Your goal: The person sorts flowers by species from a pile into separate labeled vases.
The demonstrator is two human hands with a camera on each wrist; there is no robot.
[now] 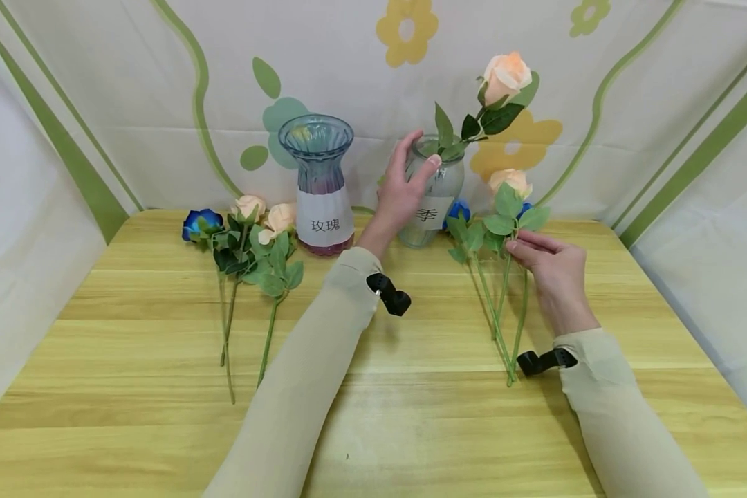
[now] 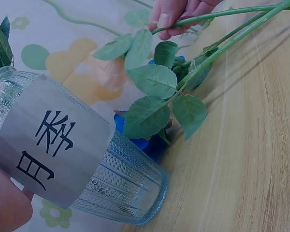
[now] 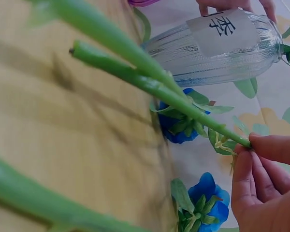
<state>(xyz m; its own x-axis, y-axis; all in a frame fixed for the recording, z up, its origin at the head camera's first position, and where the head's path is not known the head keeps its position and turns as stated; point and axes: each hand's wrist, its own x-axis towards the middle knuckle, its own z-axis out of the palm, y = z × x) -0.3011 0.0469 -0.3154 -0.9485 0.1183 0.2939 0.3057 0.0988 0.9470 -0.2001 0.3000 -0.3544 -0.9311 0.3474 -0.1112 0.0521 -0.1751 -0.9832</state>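
My left hand (image 1: 404, 190) grips a clear ribbed glass vase (image 1: 446, 181) around its shoulder, fingers on the far side and thumb near the rim. A paper label (image 2: 55, 140) with black characters covers its front. One peach rose (image 1: 507, 77) stands in it, leaning right. My right hand (image 1: 555, 270) pinches the green stem (image 3: 183, 106) of another peach rose (image 1: 509, 182) between thumb and fingertips, just below the leaves. Two blue roses (image 3: 179, 128) lie beside and under that one, their heads close to the vase and their stems pointing toward me.
Left of the vase stands a blue-tinted flared vase (image 1: 320, 166) with its own label. Around its base lie a blue rose (image 1: 200, 225) and two peach roses (image 1: 247, 206). A printed cloth (image 1: 348, 41) hangs behind the wooden table (image 1: 131, 346).
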